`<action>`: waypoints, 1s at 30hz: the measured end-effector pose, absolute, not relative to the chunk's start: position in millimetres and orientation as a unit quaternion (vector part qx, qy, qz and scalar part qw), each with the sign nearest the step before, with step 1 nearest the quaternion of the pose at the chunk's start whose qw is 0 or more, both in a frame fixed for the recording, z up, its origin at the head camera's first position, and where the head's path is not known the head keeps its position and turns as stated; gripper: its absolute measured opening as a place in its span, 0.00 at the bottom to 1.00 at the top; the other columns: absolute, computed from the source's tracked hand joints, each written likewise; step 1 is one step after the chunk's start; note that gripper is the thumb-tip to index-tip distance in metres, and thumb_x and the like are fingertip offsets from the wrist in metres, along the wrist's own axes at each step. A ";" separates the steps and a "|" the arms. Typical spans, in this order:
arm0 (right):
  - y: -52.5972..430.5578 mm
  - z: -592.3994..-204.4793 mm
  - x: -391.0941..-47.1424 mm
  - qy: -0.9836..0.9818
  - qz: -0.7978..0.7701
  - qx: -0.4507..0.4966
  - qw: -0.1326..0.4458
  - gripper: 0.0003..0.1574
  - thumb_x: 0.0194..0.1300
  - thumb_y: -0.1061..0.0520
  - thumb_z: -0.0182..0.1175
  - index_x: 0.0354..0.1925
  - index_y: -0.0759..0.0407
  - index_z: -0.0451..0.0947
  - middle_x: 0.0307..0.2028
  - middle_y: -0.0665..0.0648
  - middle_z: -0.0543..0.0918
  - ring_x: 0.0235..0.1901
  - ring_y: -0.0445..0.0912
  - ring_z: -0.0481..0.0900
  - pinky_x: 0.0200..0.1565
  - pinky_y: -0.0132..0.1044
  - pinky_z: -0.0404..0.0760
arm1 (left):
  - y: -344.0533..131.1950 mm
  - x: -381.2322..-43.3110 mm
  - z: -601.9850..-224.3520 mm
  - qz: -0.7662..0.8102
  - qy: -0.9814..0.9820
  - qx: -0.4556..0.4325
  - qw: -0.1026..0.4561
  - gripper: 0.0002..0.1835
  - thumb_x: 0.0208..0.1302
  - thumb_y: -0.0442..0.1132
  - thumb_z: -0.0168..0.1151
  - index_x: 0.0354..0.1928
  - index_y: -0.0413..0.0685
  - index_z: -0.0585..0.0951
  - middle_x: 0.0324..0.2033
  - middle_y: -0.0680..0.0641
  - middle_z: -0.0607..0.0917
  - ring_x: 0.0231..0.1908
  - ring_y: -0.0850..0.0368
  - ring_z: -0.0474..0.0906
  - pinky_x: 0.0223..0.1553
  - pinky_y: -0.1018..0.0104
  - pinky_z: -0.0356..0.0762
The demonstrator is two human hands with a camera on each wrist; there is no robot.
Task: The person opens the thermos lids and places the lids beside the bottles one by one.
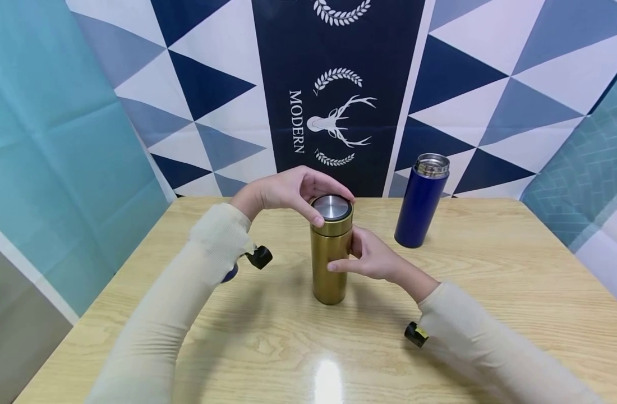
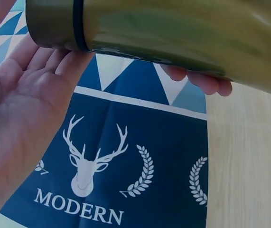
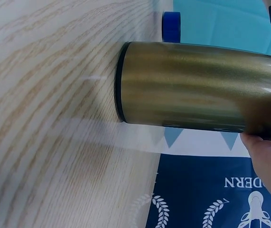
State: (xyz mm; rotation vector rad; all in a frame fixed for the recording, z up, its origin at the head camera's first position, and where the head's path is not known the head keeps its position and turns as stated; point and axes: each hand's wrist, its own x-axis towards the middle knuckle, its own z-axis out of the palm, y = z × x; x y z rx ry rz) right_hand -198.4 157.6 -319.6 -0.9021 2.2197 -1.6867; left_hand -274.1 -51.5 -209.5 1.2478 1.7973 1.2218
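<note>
Bottle (image 1: 329, 249) was upright between the fingers of the right hand (image 1: 374, 258), gripping its body seemingly to steady it, while the left hand (image 1: 288, 189) clasped the lid (image 1: 332, 207) above them.

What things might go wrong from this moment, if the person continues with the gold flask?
The smooth body of the gold flask could slip or turn in the right hand if the left hand twists the lid.

The blue flask stands with its mouth uncovered; a knock might tip it, and any contents, not visible here, could spill.

The left sleeve partly hides a small blue piece in the head view, so it might get bumped.
</note>
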 end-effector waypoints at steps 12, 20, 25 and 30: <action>158.5 -318.8 -198.6 0.756 -0.570 -0.304 0.106 0.40 0.54 0.64 0.69 0.62 0.67 0.63 0.56 0.69 0.77 0.49 0.35 0.80 0.54 0.29 0.79 | -51.9 -267.1 -210.0 0.470 0.704 0.447 0.288 0.33 0.50 0.32 0.72 0.61 0.43 0.75 0.60 0.47 0.79 0.58 0.53 0.76 0.63 0.58 0.73; 159.0 -318.5 -198.6 0.758 -0.567 -0.307 0.103 0.40 0.54 0.64 0.69 0.62 0.67 0.63 0.56 0.69 0.77 0.49 0.35 0.80 0.54 0.29 0.79 | -50.7 -259.8 -203.1 0.444 0.742 0.425 0.268 0.31 0.50 0.32 0.72 0.60 0.47 0.77 0.58 0.48 0.82 0.55 0.55 0.79 0.61 0.60 0.75; 159.1 -318.8 -198.1 0.757 -0.567 -0.308 0.104 0.39 0.55 0.64 0.69 0.62 0.67 0.63 0.55 0.69 0.78 0.48 0.36 0.81 0.53 0.29 0.80 | -47.7 -255.4 -194.2 0.414 0.774 0.396 0.270 0.31 0.49 0.34 0.74 0.59 0.49 0.78 0.56 0.49 0.83 0.54 0.56 0.80 0.59 0.63 0.77; 158.5 -318.2 -197.9 0.758 -0.566 -0.307 0.106 0.40 0.55 0.64 0.69 0.62 0.67 0.63 0.55 0.69 0.78 0.48 0.36 0.81 0.53 0.29 0.80 | -47.0 -251.1 -188.8 0.387 0.802 0.376 0.257 0.31 0.49 0.37 0.75 0.59 0.52 0.79 0.55 0.51 0.84 0.53 0.57 0.81 0.58 0.64 0.78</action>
